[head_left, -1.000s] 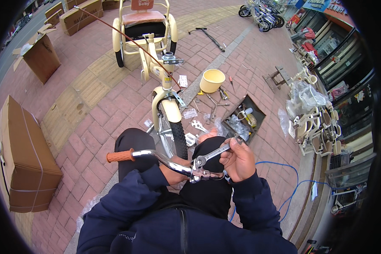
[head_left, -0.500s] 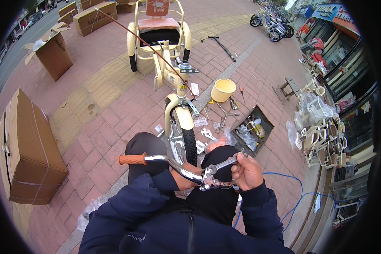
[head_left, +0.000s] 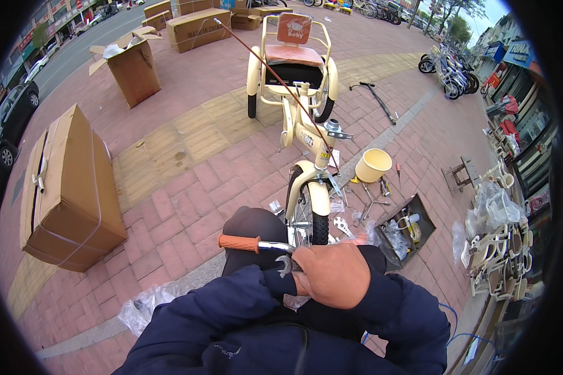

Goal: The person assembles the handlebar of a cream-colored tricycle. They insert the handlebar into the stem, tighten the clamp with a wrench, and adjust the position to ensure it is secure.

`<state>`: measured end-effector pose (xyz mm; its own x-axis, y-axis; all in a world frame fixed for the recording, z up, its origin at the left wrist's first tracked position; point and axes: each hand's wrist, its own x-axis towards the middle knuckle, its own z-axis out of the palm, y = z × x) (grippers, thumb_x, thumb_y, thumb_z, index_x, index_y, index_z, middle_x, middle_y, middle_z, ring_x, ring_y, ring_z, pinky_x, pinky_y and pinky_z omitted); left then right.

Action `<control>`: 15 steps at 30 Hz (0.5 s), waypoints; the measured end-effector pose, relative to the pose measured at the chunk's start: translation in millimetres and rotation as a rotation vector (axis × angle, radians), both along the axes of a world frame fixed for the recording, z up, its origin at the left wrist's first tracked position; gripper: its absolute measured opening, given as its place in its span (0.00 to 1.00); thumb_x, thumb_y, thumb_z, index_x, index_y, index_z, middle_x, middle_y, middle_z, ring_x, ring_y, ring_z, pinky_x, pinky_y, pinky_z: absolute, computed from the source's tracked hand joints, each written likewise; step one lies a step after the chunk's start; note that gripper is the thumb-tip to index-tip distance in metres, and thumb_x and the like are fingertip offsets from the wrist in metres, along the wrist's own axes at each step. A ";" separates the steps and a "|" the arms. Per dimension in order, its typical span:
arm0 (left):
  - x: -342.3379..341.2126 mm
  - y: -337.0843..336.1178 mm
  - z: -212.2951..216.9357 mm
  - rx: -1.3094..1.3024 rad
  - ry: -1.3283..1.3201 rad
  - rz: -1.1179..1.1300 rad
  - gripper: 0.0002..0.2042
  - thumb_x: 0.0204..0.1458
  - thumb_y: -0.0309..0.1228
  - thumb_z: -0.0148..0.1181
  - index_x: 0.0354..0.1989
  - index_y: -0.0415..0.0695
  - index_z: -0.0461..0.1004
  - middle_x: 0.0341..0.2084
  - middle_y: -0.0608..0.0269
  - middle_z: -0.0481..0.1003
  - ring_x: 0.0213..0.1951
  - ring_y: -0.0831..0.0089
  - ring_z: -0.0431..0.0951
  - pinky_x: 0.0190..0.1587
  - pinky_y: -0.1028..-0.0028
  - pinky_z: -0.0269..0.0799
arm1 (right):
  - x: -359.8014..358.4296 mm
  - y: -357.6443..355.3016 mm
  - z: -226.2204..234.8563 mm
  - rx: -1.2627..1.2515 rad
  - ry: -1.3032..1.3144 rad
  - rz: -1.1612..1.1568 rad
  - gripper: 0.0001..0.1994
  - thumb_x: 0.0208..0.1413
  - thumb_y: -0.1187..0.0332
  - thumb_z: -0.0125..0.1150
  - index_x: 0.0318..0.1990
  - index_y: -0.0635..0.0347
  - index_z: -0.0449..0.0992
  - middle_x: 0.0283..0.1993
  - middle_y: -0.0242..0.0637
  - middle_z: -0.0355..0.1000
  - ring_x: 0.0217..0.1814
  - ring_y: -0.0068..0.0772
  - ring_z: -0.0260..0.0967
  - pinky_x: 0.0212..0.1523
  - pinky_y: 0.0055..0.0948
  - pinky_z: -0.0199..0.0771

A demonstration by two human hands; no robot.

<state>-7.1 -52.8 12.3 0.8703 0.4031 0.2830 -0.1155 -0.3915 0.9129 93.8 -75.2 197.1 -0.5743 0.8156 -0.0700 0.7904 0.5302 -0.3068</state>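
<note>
A chrome handlebar with an orange ribbed grip lies across my lap. My left hand is at its middle, holding the bar, with its fingers mostly hidden behind my other hand. My right hand is closed over the same spot, its back toward me. From under it juts the open jaw of a steel wrench; the rest of the wrench and the bar's clamp are covered. Just beyond my knees stands a cream tricycle, its front wheel closest to me.
Tools lie on the paving near a yellow bucket and an open toolbox. A tall carton stands at left, with clear plastic nearer me. Cream parts are piled at right, and a pump lies farther off.
My right hand has swung left over the handlebar, carrying the wrench, and now covers the clamp. The wrench's open jaw points left. The whole scene has shifted right and down in view.
</note>
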 end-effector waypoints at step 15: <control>-1.1 2.9 -14.0 0.212 -0.040 -0.016 0.09 0.49 0.27 0.64 0.36 0.36 0.76 0.25 0.49 0.74 0.31 0.50 0.78 0.34 0.58 0.73 | 93.7 -80.2 -63.6 -0.007 1.661 -0.357 0.13 0.62 0.62 0.67 0.40 0.65 0.76 0.38 0.49 0.77 0.35 0.36 0.77 0.37 0.32 0.77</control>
